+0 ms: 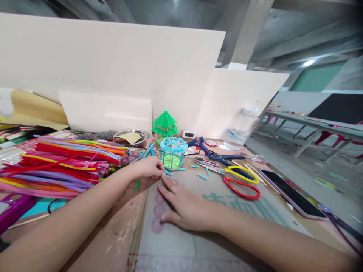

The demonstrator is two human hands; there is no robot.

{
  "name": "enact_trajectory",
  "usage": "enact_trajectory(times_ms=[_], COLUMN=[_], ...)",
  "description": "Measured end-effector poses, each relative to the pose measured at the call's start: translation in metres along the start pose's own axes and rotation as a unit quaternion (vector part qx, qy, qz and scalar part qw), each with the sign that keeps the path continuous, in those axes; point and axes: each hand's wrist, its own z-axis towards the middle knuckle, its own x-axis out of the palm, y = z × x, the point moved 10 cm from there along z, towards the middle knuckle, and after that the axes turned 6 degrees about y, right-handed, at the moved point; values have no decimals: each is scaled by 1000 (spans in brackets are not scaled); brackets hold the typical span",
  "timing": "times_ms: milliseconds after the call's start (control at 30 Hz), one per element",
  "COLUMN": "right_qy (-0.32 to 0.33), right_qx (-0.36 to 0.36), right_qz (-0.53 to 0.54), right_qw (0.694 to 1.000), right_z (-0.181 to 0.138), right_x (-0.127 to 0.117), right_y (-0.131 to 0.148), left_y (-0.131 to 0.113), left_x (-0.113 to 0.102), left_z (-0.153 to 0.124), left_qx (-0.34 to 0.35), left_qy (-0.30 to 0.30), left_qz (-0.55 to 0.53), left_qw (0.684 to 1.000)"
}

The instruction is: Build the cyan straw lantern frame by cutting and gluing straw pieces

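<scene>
My left hand [149, 167] is curled with its fingertips pinched on a small light-blue stick piece [167, 173] lying on the cardboard. My right hand [184, 206] lies flat on the cardboard sheet [181, 241] with fingers stretched out, its fingertips almost touching the left hand. Just beyond the hands stands a small light-blue stick cage [172, 152] with a green base. Behind it stands a green stick pavilion roof [164, 124]. Several short blue stick pieces [202, 176] lie scattered on the cardboard.
A big bundle of coloured pipe cleaners [62, 162] lies at left. Red-and-yellow scissors [238, 181], blue scissors [227, 160] and a blue glue gun [200, 144] lie at right. A phone [292, 194] rests near the table's right edge. A metal bowl [132, 136] and white boards [113, 68] stand behind.
</scene>
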Motion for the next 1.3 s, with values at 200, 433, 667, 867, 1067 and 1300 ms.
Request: enact_trajectory(times_ms=[200, 433, 667, 867, 1067, 1300], right_qy=[160, -98, -157, -264, -305, -235], right_qx=[-100, 66, 96, 161, 195, 222], right_qz=[275, -151, -153, -108, -162, -220], right_qw=[943, 981, 971, 945, 918, 920], right_z=[-15, -42, -58, -77, -97, -95], right_x=[17, -28, -40, -68, -106, -98], right_y=[46, -51, -61, -86, -103, -114], left_y=[-5, -30, -78, -83, -89, -83], left_x=[-3, -10, 10, 24, 31, 28], left_z=[-6, -16, -22, -26, -25, -25], left_qx=[-4, -5, 106, 154, 152, 81], left_qy=[-4, -57, -182, -251, -237, -274], left_qz=[-7, 58, -5, 95, 192, 260], left_qw=[1000, 997, 978, 951, 940, 922])
